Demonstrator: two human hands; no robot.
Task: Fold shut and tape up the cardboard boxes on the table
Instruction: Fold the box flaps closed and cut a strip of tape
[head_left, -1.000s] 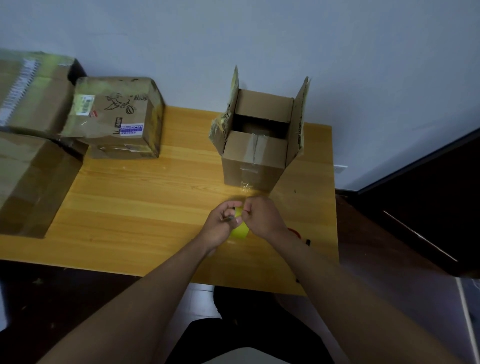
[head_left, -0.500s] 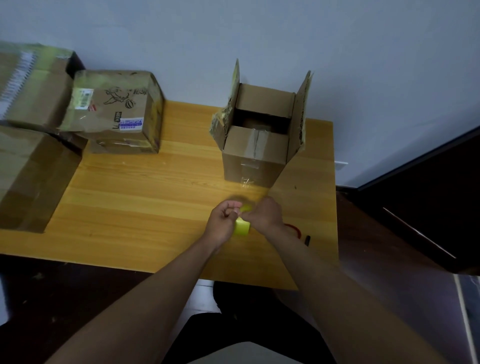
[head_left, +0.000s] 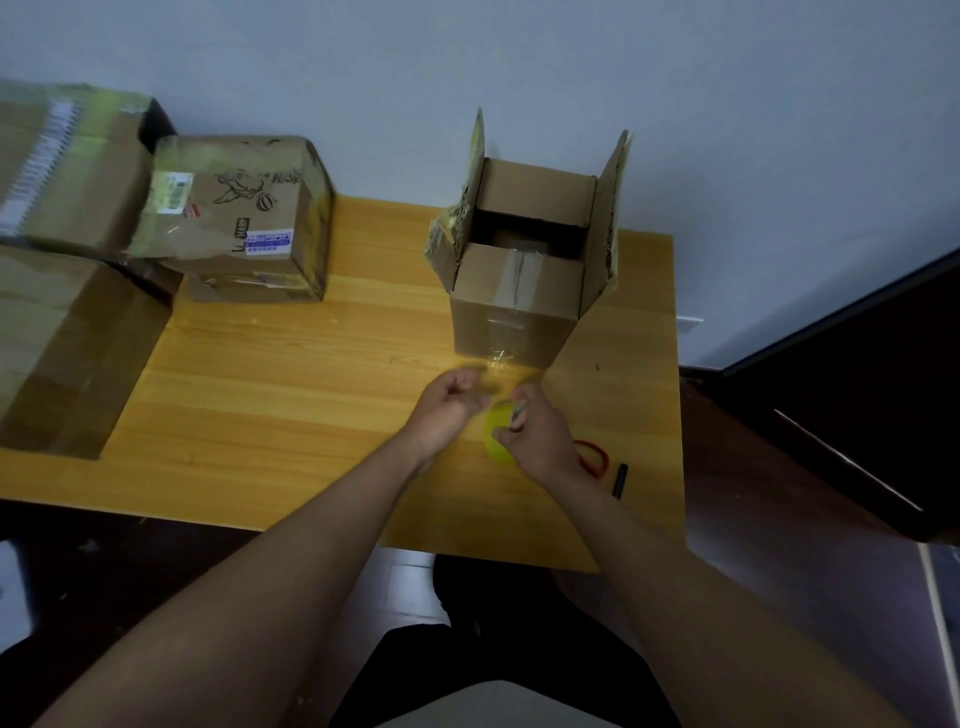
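Both hands work a yellow tape roll (head_left: 493, 434) just in front of the open cardboard box (head_left: 524, 270).

The right hand (head_left: 537, 436) has its grip curled round the tape roll, thumb and fingers pinching its upper edge above the wooden surface (head_left: 291, 395). The left hand (head_left: 449, 408) sits just left of that grip, fingers curled in as if pinching the tape's loose end, though blur makes that hard to confirm. Beyond the grip, close by, the open cardboard box stands upright with two side flaps raised and its near flap folded inward. To the right of the grip lie red-handled scissors (head_left: 592, 457) and a dark pen (head_left: 621, 478). Well off to the left of the grip, a closed printed box (head_left: 239, 218) rests by larger cartons (head_left: 62, 249).
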